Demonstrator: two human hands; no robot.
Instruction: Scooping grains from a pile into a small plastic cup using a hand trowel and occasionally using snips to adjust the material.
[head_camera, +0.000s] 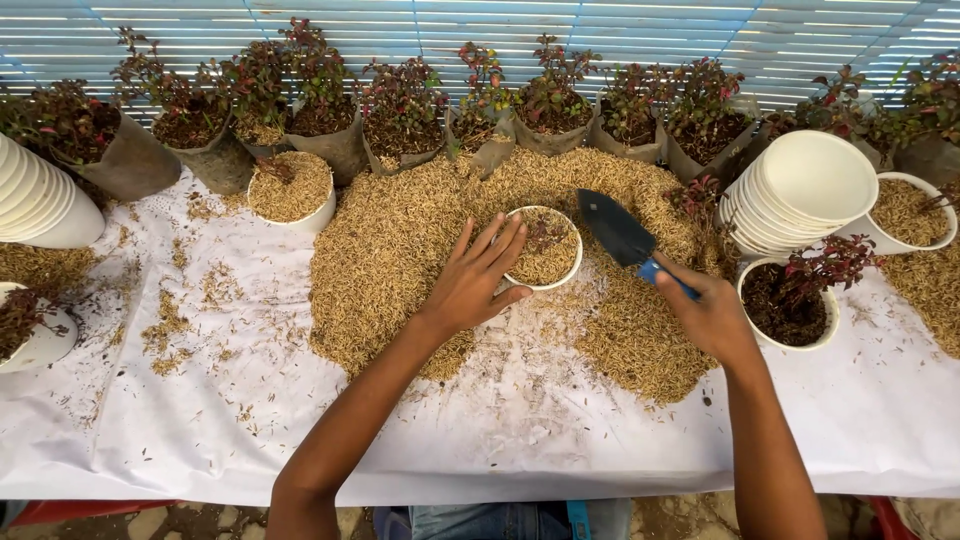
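- Head view, looking down on my worktop (520, 440) under its white cloth; a broad heap of rice husk (400, 250) fills the middle of the frame
- My left hand (478, 283) lies spread and flat against the near-left rim of a small white pot (545, 250) at the centre, steadying it without clenching; the pot sits in the husk and is filled almost level, with a small reddish sprig at its upper edge
- My right hand (708, 315) is closed round the blue handle of a dark trowel (618, 232); the blade points up and left, just beside the pot's right rim
- To do this well, I judge I should keep the pot firmly braced, bring the blade low and close to the rim, and tip gently so the husk lands inside and spares the sprig
- A stack of empty white pots (800, 190) lies at the upper right; a potted red-leaved plant (790, 300) stands just right of my trowel hand; bagged seedlings (400, 110) line the top
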